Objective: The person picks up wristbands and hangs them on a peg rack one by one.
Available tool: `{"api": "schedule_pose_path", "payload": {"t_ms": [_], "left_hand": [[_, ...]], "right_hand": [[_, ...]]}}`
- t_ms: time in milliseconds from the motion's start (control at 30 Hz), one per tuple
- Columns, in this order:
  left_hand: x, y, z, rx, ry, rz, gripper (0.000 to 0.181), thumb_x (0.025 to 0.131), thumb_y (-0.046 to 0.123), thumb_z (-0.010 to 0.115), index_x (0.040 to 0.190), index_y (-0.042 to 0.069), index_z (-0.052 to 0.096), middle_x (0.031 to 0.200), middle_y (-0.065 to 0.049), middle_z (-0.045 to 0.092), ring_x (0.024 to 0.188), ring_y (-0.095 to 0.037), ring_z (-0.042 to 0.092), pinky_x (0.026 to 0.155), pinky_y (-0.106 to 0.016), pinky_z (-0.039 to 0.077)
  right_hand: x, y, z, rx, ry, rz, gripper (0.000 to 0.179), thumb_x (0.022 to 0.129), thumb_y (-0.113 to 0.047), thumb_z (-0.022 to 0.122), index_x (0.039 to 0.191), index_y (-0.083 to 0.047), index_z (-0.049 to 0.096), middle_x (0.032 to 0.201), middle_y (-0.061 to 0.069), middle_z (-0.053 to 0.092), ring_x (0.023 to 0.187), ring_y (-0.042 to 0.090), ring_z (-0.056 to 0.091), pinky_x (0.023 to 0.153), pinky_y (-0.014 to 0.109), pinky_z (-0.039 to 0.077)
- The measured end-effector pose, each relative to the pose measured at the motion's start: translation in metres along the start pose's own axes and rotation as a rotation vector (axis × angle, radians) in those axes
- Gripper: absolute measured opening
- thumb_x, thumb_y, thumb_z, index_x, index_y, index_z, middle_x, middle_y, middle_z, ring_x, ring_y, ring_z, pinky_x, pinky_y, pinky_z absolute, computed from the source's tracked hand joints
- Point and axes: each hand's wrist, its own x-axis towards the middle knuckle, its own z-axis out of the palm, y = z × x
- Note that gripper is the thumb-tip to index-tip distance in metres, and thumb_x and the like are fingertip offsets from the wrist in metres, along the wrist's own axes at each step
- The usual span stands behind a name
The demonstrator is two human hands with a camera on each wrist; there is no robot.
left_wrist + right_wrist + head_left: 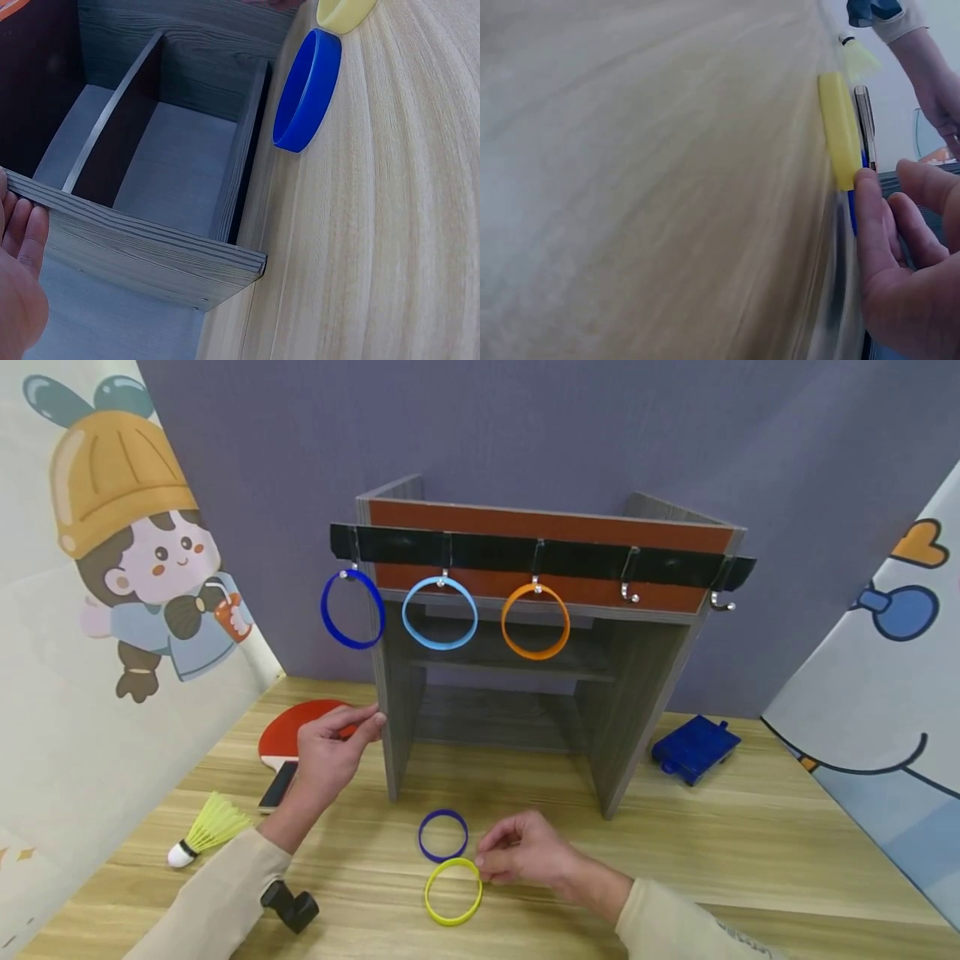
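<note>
Yellow-skirted shuttlecock (210,827) near a red bat (287,731) (black-handled), blue object (696,749) farther right.

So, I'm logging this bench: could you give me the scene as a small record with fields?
hung: hung blue ring, light blue ring, orange ring
bare: fourth hook, fifth hook
on table: loose blue ring, yellow ring
left hand: fingertips at the left edge of the shelf
right hand: at yellow ring; grip unclear
far left: paddle, shuttlecock
far right: blue case
</note>
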Motion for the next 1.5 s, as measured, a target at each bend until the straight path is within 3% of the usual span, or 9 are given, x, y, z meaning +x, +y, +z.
{"api": "schedule_pose_path", "payload": {"t_ms": [133,267,367,533,733,967,1067,1367,1500], "left_hand": [[0.0,-0.001,0.0,0.001,-0.004,0.001,0.018,0.076,-0.021,0.067,0.094,-0.02,0.065,0.079,-0.021,0.065,0.063,-0.013,0.067,0.062,-0.023,0.056],[0.0,-0.013,-0.002,-0.001,0.001,0.005,0.019,0.076,-0.02,0.068,0.095,-0.017,0.067,0.079,-0.023,0.065,0.063,-0.013,0.067,0.062,-0.022,0.056],[0.0,-0.024,-0.003,-0.012,0.017,-0.003,0.019,0.076,-0.018,0.069,0.095,-0.014,0.069,0.079,-0.02,0.066,0.063,-0.013,0.067,0.062,-0.022,0.056],[-0.001,-0.029,-0.004,-0.027,0.023,0.005,0.019,0.076,-0.015,0.071,0.095,-0.011,0.07,0.08,-0.015,0.067,0.063,-0.012,0.067,0.062,-0.023,0.056],[0.0,-0.026,-0.004,-0.017,0.014,-0.01,0.019,0.076,-0.017,0.07,0.095,-0.013,0.07,0.08,-0.021,0.066,0.063,-0.012,0.067,0.062,-0.023,0.056],[0.0,0.0,-0.001,0.019,-0.017,-0.013,0.018,0.078,-0.016,0.068,0.095,-0.019,0.066,0.08,-0.02,0.065,0.064,-0.014,0.067,0.065,-0.022,0.056],[0.0,0.002,-0.001,0.025,-0.025,-0.021,0.018,0.078,-0.017,0.068,0.096,-0.019,0.066,0.081,-0.022,0.065,0.064,-0.016,0.067,0.066,-0.023,0.056],[0.0,0.001,-0.001,0.011,-0.026,-0.014,0.017,0.079,-0.017,0.067,0.095,-0.019,0.066,0.081,-0.025,0.063,0.064,-0.019,0.068,0.065,-0.024,0.056],[-0.001,-0.011,-0.003,-0.016,-0.008,-0.027,0.017,0.078,-0.017,0.068,0.095,-0.017,0.067,0.08,-0.023,0.064,0.063,-0.018,0.068,0.064,-0.024,0.056]], "right_hand": [[0.0,0.005,-0.001,-0.012,-0.002,0.016,0.018,0.077,0.003,0.073,0.09,0.008,0.063,0.077,0.011,0.063,0.067,0.021,0.065,0.063,0.035,0.058],[0.001,0.009,-0.002,-0.017,-0.004,0.032,0.019,0.076,0.003,0.074,0.09,0.008,0.062,0.076,0.011,0.063,0.065,0.02,0.065,0.062,0.035,0.058],[0.002,0.011,-0.002,-0.017,-0.001,0.033,0.018,0.076,0.004,0.074,0.09,0.008,0.063,0.076,0.012,0.063,0.065,0.021,0.065,0.062,0.036,0.059],[0.003,0.012,-0.002,-0.017,0.001,0.041,0.016,0.076,0.004,0.074,0.088,0.007,0.064,0.074,0.013,0.063,0.064,0.022,0.066,0.062,0.036,0.059],[0.004,0.013,-0.003,-0.026,-0.011,0.043,0.017,0.075,0.004,0.074,0.088,0.007,0.064,0.074,0.013,0.065,0.065,0.023,0.066,0.062,0.037,0.059],[0.005,0.011,-0.005,-0.051,-0.038,0.058,0.016,0.076,0.003,0.074,0.089,0.007,0.066,0.075,0.013,0.065,0.066,0.022,0.067,0.062,0.036,0.059],[0.006,0.01,-0.005,-0.062,-0.047,0.068,0.015,0.076,0.003,0.075,0.089,0.006,0.066,0.075,0.013,0.065,0.067,0.022,0.066,0.062,0.036,0.059],[0.008,0.011,-0.003,-0.079,-0.028,0.082,0.014,0.076,0.004,0.075,0.087,0.005,0.066,0.072,0.013,0.065,0.064,0.021,0.066,0.059,0.035,0.058],[0.009,0.01,-0.001,-0.102,-0.015,0.077,0.013,0.075,0.002,0.077,0.084,0.004,0.067,0.07,0.013,0.065,0.06,0.02,0.065,0.056,0.034,0.058]]}}
